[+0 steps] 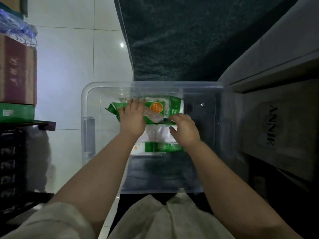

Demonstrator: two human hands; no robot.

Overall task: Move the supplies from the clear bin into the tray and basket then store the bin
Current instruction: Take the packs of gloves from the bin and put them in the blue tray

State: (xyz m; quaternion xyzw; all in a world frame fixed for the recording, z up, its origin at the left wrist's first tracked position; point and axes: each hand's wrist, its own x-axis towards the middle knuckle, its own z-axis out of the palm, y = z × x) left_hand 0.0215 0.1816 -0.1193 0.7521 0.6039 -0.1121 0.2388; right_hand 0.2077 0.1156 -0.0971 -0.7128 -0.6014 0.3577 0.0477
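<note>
While the green packet lies in the clear bin | left hand: straight fingers press it steady | right hand: curled fingers pinch its edge, likely for lifting

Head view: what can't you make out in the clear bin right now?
All head view.
- Print on the upper green-and-white plastic packet: blurred, partly covered by the left hand.
- Second green-and-white packet beneath: mostly hidden by the right hand and upper packet.
- Left fingers: whether they grip or just press, unclear.
- Clear plastic bin's near end: too dark.
</note>
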